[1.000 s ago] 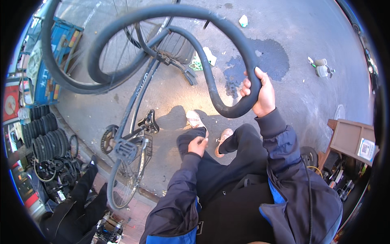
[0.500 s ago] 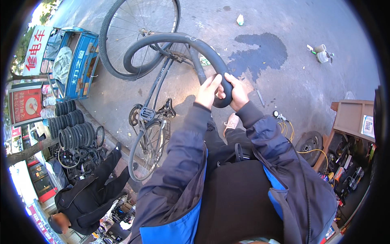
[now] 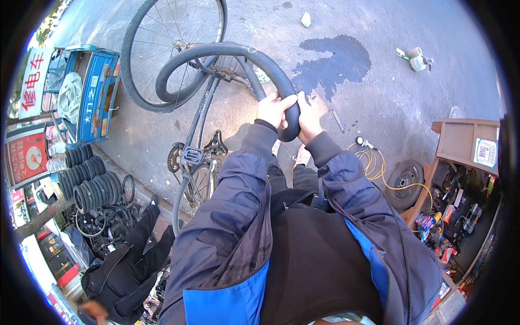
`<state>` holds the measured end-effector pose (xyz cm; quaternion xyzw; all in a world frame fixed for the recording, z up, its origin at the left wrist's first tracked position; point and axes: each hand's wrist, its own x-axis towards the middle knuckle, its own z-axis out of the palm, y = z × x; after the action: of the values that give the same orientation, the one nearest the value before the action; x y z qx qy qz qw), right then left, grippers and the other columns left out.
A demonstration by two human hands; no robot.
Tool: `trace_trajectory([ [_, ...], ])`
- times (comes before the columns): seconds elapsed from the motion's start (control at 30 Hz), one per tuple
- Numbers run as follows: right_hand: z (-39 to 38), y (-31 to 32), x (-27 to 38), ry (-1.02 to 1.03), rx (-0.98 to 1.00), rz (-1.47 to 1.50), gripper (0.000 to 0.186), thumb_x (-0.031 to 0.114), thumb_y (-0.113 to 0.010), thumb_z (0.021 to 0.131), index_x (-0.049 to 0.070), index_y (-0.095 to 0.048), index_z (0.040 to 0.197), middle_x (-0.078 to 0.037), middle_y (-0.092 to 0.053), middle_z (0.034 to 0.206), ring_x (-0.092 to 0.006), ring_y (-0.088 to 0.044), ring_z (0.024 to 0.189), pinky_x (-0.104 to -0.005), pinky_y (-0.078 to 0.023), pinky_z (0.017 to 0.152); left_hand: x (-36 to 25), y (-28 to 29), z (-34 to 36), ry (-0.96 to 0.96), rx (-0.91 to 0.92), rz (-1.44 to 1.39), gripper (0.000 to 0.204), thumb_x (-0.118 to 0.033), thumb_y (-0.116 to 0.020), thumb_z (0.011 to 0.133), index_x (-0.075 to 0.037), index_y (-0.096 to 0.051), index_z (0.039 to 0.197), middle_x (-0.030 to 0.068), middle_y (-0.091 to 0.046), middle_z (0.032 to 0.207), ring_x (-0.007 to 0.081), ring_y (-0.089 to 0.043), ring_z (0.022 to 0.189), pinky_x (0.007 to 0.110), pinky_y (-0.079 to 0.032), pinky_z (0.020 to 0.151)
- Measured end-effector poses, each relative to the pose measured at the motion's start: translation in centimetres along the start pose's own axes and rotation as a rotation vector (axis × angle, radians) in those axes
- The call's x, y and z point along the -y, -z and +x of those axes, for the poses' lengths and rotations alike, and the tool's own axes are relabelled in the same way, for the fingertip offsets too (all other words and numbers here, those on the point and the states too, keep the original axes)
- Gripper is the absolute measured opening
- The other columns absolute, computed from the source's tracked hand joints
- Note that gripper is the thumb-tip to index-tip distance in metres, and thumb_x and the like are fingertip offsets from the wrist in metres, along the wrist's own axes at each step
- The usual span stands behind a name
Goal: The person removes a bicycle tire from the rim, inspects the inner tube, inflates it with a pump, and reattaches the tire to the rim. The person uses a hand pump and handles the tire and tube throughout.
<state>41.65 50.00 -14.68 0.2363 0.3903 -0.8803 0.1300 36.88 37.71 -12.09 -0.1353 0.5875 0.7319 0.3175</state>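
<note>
A puffed-up black inner tube (image 3: 275,69) hangs in a big loop in front of me. My left hand (image 3: 274,110) is closed around its near end from the left, thumb on top. From the right, my right hand (image 3: 310,120) grips the same stretch, and the two thumbs almost meet on the tube. Beyond, the tube's far curve overlaps a bicycle wheel (image 3: 126,65) in the view; whether they touch I cannot tell. The wheel belongs to a bicycle (image 3: 201,111) on the ground to my left. Parts of its frame are hidden behind the tube.
A blue cart (image 3: 95,100) and stacked tyres (image 3: 103,192) stand at left, near a person in black (image 3: 122,276). At right are a gauge with a yellow hose (image 3: 383,168), a small wheel (image 3: 405,184) and a brown cabinet (image 3: 467,142) with tools. A wet patch (image 3: 338,62) darkens the pavement ahead.
My view has shifted slightly, and the scene sits further left. Both hands keep hold of the inner tube, with the left fingers a little resettled. The person at left has moved somewhat.
</note>
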Motion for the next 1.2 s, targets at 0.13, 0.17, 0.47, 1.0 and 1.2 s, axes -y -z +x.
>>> trace_trajectory([
  [0.13,0.8,-1.8,0.5,0.062,-0.045,-0.095,0.061,0.053,-0.038,0.11,0.003,-0.049,0.143,-0.016,-0.07,0.105,-0.0216,-0.067,0.09,-0.0347,-0.052,0.083,-1.1,1.5,0.9,-0.068,-0.012,-0.179,0.037,-0.017,-0.078,0.091,0.001,-0.067,0.122,0.0061,-0.071,0.097,0.0116,-0.065,0.072,0.027,-0.052,0.058],
  [0.17,0.6,-1.7,1.2,0.018,-0.031,-0.13,0.066,0.054,-0.038,0.11,0.002,-0.042,0.149,-0.018,-0.068,0.115,-0.0231,-0.065,0.104,-0.0377,-0.049,0.094,-1.5,2.1,1.2,-0.109,-0.01,-0.161,0.038,-0.016,-0.078,0.091,0.002,-0.067,0.123,0.0069,-0.071,0.101,0.0139,-0.067,0.081,0.029,-0.055,0.067],
  [0.47,-2.1,-4.2,4.2,0.081,0.076,-0.561,0.058,0.039,-0.052,0.108,0.004,-0.042,0.152,-0.015,-0.065,0.132,-0.0245,-0.064,0.121,-0.0386,-0.047,0.106,-8.6,7.5,-3.5,-0.267,0.065,-0.108,0.039,-0.008,-0.074,0.094,0.007,-0.064,0.128,0.0095,-0.072,0.111,0.015,-0.069,0.097,0.029,-0.057,0.087],
  [1.0,3.8,-7.6,-4.9,-0.042,0.051,-1.062,0.067,0.046,-0.07,0.096,-0.006,-0.058,0.135,-0.018,-0.068,0.123,-0.023,-0.065,0.117,-0.0333,-0.048,0.099,-3.7,11.7,-22.5,-0.269,-0.027,-0.33,0.045,-0.002,-0.072,0.093,0.009,-0.058,0.134,0.017,-0.07,0.123,0.0244,-0.07,0.11,0.039,-0.055,0.101],
  [1.2,3.6,-3.6,-11.7,-0.494,0.136,-0.442,0.054,0.047,-0.066,0.096,0.001,-0.062,0.124,-0.014,-0.068,0.113,-0.0273,-0.067,0.092,-0.0432,-0.053,0.083,0.5,9.8,-22.7,-0.273,-0.22,-0.26,0.039,-0.003,-0.069,0.094,0.009,-0.06,0.13,0.019,-0.071,0.118,0.0277,-0.071,0.108,0.04,-0.056,0.099],
])
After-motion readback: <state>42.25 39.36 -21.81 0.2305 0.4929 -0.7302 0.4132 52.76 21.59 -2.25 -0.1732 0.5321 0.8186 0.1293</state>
